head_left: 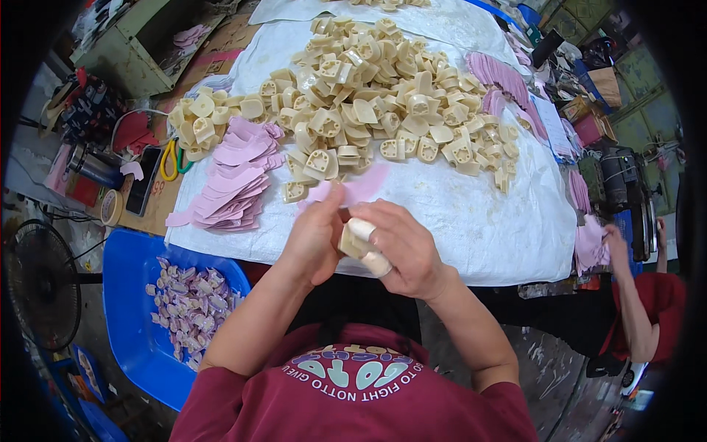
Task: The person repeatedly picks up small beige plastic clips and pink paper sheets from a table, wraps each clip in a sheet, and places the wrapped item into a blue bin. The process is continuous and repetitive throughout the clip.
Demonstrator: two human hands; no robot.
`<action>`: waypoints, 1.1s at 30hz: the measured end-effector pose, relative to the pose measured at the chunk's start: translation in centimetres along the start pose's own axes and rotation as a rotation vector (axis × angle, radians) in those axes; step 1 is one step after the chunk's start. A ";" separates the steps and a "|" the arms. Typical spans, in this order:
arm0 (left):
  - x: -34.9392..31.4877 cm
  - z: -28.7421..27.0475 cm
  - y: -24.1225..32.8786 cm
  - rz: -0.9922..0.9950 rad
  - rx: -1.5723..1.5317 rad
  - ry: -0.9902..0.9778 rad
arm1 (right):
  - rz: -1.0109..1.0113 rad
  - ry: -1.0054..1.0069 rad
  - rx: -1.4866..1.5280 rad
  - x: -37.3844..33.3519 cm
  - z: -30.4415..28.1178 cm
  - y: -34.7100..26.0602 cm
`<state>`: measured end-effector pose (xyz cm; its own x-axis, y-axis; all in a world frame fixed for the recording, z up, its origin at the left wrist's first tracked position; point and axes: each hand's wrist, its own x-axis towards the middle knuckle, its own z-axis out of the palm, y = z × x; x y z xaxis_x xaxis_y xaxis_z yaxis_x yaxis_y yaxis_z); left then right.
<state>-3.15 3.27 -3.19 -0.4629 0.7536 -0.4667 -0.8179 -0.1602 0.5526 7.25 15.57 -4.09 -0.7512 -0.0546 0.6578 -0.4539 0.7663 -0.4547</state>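
Observation:
Just past the table's near edge my two hands meet. My left hand (313,239) is closed, its thumb and fingers pinching a thin pink cut piece (366,184) that extends beyond my fingers. My right hand (405,250) is wrapped round a cream plastic shoe heel (350,244), with white coverings on two fingertips. Beyond my hands lies a big pile of the same cream heels (368,96). To the left, a fanned stack of pink cut pieces (234,177) rests on the white cloth (456,228).
A blue tub (129,309) at lower left holds many pink-covered heels (188,302). Scissors with yellow and green handles (171,160), a phone (143,180) and a tape roll (111,207) lie on the left. At right, a co-worker's hand (617,247) is by more pink pieces (589,243).

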 end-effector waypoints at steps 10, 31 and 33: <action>0.1 -0.6 -1.5 0.195 0.113 0.021 | 0.237 0.014 0.249 0.0 0.4 -1.5; 1.6 1.9 -4.1 0.935 0.674 0.085 | 0.788 0.707 0.793 1.2 1.5 -1.7; 2.1 -0.2 -3.4 0.574 0.228 0.007 | 0.620 0.751 0.730 0.8 1.4 0.0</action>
<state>-1.44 5.31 -6.18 -0.8102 0.5835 -0.0549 -0.3444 -0.3982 0.8502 5.95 14.60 -4.43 -0.5821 0.7624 0.2827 -0.4606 -0.0226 -0.8873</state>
